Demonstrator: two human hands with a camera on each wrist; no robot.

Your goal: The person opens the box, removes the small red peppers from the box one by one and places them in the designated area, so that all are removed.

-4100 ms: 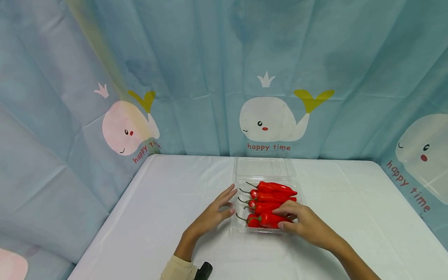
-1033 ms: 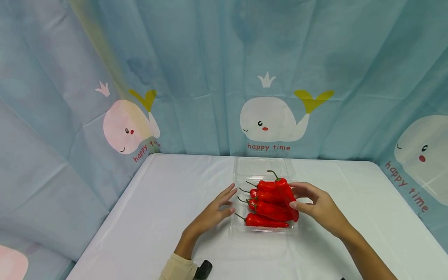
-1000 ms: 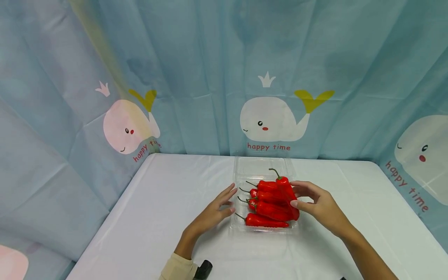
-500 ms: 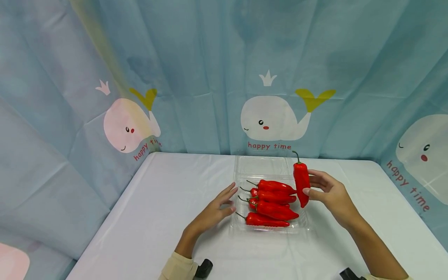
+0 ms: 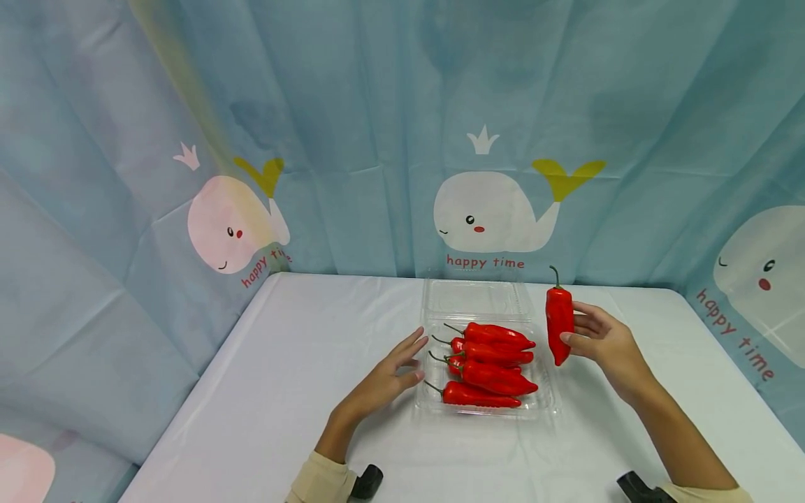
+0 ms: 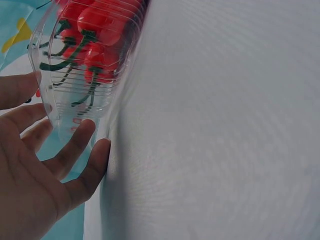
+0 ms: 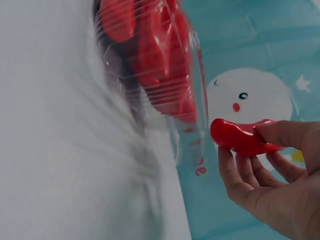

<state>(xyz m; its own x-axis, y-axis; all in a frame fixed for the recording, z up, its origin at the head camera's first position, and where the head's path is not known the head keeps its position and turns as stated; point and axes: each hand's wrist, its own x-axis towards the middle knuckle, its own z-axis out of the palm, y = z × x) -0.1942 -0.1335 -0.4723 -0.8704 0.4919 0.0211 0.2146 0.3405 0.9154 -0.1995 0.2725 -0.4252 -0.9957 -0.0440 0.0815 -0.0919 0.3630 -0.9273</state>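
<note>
The white table [image 5: 302, 377] bears a clear box [image 5: 534, 403].

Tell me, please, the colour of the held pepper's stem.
The stem is green, clearest in the head view.

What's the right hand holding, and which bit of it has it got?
A red pepper, stem end up. The right hand pinches the middle to lower part of its body between thumb and fingers, not the green stem.
</note>
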